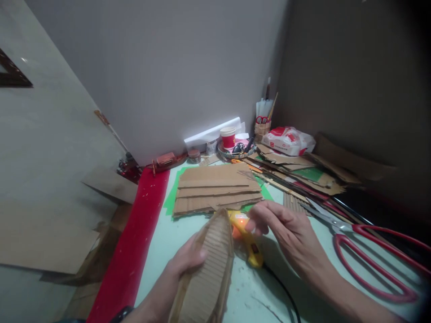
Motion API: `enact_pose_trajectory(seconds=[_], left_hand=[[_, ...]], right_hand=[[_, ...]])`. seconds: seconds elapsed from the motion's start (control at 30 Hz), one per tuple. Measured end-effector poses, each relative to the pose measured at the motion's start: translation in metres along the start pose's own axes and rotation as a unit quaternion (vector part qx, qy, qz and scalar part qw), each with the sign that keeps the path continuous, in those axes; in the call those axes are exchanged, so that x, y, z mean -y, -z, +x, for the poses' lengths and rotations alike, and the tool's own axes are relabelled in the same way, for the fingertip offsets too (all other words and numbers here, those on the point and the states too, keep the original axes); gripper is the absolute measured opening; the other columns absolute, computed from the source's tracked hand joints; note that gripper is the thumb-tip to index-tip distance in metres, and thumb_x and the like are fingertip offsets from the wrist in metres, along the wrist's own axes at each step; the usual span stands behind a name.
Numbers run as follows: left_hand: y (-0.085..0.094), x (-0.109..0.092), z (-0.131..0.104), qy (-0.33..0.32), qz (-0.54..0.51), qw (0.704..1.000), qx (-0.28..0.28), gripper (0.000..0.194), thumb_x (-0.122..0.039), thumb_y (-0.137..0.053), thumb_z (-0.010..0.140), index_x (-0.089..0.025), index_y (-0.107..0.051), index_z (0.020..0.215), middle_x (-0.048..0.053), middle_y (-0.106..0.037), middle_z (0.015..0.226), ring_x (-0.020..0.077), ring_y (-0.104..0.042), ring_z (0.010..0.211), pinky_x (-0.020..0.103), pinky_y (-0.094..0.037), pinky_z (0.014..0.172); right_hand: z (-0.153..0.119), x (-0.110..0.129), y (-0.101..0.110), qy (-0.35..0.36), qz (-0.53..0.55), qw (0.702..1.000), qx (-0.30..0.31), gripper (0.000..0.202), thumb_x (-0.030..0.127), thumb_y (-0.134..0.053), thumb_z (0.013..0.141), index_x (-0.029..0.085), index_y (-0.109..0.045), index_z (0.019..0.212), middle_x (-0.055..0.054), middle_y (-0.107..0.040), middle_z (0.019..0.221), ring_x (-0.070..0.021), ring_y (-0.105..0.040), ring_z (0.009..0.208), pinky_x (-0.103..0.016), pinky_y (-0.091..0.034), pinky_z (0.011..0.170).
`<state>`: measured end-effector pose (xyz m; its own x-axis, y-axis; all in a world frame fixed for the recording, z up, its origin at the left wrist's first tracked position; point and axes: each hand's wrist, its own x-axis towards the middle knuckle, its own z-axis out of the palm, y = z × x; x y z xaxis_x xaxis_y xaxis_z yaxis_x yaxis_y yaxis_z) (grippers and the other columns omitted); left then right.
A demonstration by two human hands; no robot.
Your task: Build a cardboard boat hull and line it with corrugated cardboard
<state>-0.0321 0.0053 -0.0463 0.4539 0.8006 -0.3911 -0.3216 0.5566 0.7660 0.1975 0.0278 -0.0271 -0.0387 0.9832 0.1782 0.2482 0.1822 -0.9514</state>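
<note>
My left hand (186, 260) is closed on a boat-shaped piece of corrugated cardboard (213, 264), thumb on its ribbed inner face. The pointed end faces away from me. Just right of it lies a yellow glue gun (253, 251) with an orange trigger and a small lit light; its black cord trails toward me. My right hand (286, 229) hovers above and beside the glue gun, fingers curled together. Whatever is between its fingertips, if anything, is hidden and blurred. Behind the glue gun is a stack of cut cardboard sheets (215, 184) on a green mat (170, 202).
Large red-handled scissors (346, 229) lie at the right, near my forearm. Cardboard scraps (303, 166) and a plastic-wrapped pack (288, 140) fill the back right. A red paper cup (228, 137) stands in a round tray (232, 155). Red cloth (131, 251) covers the table's left edge.
</note>
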Motion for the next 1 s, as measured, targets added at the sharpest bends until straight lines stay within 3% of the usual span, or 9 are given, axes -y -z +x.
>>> enact_pose_trajectory(seconds=[0.1, 0.2, 0.4, 0.53, 0.7, 0.8, 0.9, 1.0], left_hand=[[-0.004, -0.009, -0.002, 0.049, 0.006, 0.999, 0.020, 0.067, -0.031, -0.049, 0.092, -0.022, -0.026, 0.154, 0.015, -0.074, 0.098, 0.0337, -0.074, 0.082, 0.044, -0.056, 0.071], [-0.008, -0.014, -0.005, 0.065, 0.000, 0.997, 0.036, 0.061, -0.033, -0.044, 0.096, -0.020, -0.028, 0.153, 0.016, -0.074, 0.099, 0.0298, -0.075, 0.078, 0.038, -0.056, 0.066], [-0.008, -0.009, -0.001, 0.107, -0.041, 0.993, 0.033, 0.052, -0.048, -0.046, 0.094, -0.016, -0.057, 0.134, 0.018, -0.075, 0.097, 0.0297, -0.075, 0.075, 0.032, -0.055, 0.057], [-0.009, -0.003, 0.003, 0.147, -0.066, 0.987, 0.013, 0.058, -0.052, -0.043, 0.093, -0.003, -0.071, 0.109, 0.018, -0.074, 0.084, 0.0266, -0.074, 0.069, 0.029, -0.056, 0.054], [-0.013, 0.009, 0.009, 0.147, -0.124, 0.978, 0.079, 0.075, -0.062, -0.030, 0.093, -0.002, -0.071, 0.108, 0.021, -0.075, 0.091, 0.0286, -0.074, 0.074, 0.038, -0.059, 0.063], [-0.018, 0.013, 0.013, 0.141, -0.137, 0.977, 0.084, 0.076, -0.064, -0.029, 0.094, -0.001, -0.071, 0.102, 0.021, -0.075, 0.085, 0.0290, -0.074, 0.071, 0.039, -0.057, 0.064], [-0.024, 0.012, 0.015, 0.147, -0.156, 0.974, 0.065, 0.063, -0.059, -0.034, 0.096, -0.008, -0.071, 0.102, 0.017, -0.075, 0.082, 0.0270, -0.074, 0.072, 0.036, -0.054, 0.065], [-0.030, 0.006, 0.013, 0.133, -0.169, 0.976, 0.036, 0.055, -0.056, -0.039, 0.096, -0.012, -0.070, 0.105, 0.015, -0.075, 0.078, 0.0254, -0.073, 0.068, 0.034, -0.051, 0.064]], right_hand=[[0.003, -0.001, 0.003, -0.003, -0.002, 1.000, -0.004, 0.043, 0.047, -0.051, 0.095, 0.021, -0.062, 0.063, 0.002, -0.057, 0.060, -0.0136, -0.051, 0.057, -0.024, -0.039, 0.057], [0.006, 0.000, 0.005, -0.007, 0.001, 1.000, 0.023, 0.038, 0.045, -0.052, 0.095, 0.021, -0.061, 0.068, 0.003, -0.058, 0.062, -0.0136, -0.052, 0.059, -0.024, -0.039, 0.058], [0.007, 0.009, 0.005, -0.012, 0.016, 0.990, 0.142, 0.019, 0.036, -0.053, 0.098, 0.024, -0.066, 0.103, 0.001, -0.069, 0.103, -0.0173, -0.063, 0.094, -0.023, -0.046, 0.079], [0.006, 0.008, 0.003, -0.027, 0.028, 0.987, 0.158, 0.024, 0.036, -0.050, 0.099, 0.022, -0.063, 0.112, -0.002, -0.068, 0.105, -0.0191, -0.063, 0.096, -0.025, -0.048, 0.081], [0.009, 0.000, -0.001, -0.009, 0.040, 0.982, 0.184, 0.024, 0.036, -0.053, 0.096, 0.019, -0.069, 0.104, -0.005, -0.070, 0.101, -0.0215, -0.064, 0.095, -0.029, -0.049, 0.082], [0.008, 0.003, -0.003, 0.010, 0.047, 0.978, 0.205, 0.023, 0.034, -0.055, 0.094, 0.019, -0.073, 0.100, -0.004, -0.072, 0.099, -0.0210, -0.066, 0.094, -0.028, -0.050, 0.082], [0.007, 0.008, -0.001, 0.015, 0.040, 0.980, 0.192, 0.026, 0.032, -0.051, 0.097, 0.021, -0.073, 0.106, -0.003, -0.074, 0.098, -0.0188, -0.068, 0.089, -0.027, -0.051, 0.082], [0.013, 0.009, 0.009, 0.011, 0.017, 0.992, 0.121, 0.027, 0.032, -0.050, 0.097, 0.022, -0.071, 0.113, -0.003, -0.072, 0.106, -0.0185, -0.067, 0.095, -0.028, -0.051, 0.085]])
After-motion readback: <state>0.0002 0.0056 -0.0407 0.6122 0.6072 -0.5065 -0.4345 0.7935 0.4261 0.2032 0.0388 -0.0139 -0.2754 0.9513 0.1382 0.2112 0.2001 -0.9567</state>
